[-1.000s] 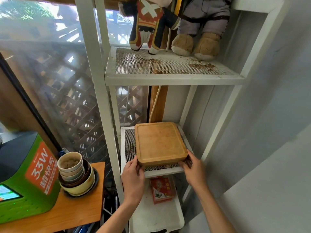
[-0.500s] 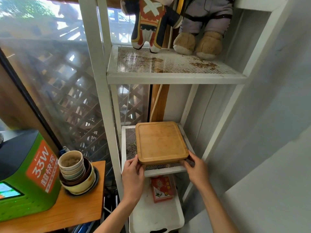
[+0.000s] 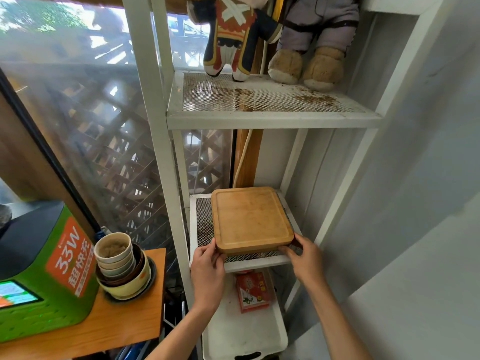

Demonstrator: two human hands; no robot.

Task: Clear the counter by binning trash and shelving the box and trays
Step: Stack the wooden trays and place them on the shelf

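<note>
On the mesh shelf (image 3: 207, 224) at about 6 o'clock lies the tray (image 3: 250, 219), flat, its near edge over the front rail. Left hand (image 3: 207, 271) and right hand (image 3: 302, 258) grip the two near corners with curled fingers (image 3: 291, 252), probably to slide it deeper so it sits stable.

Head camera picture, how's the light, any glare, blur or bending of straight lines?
Head view: daylight floods in through the window, which looks hazy and washed out at top left; the white rack posts bow outward from wide-angle distortion; the wooden tray, held at its front corners by the left hand and right hand, is sharp and evenly lit; no motion blur shows.
</note>
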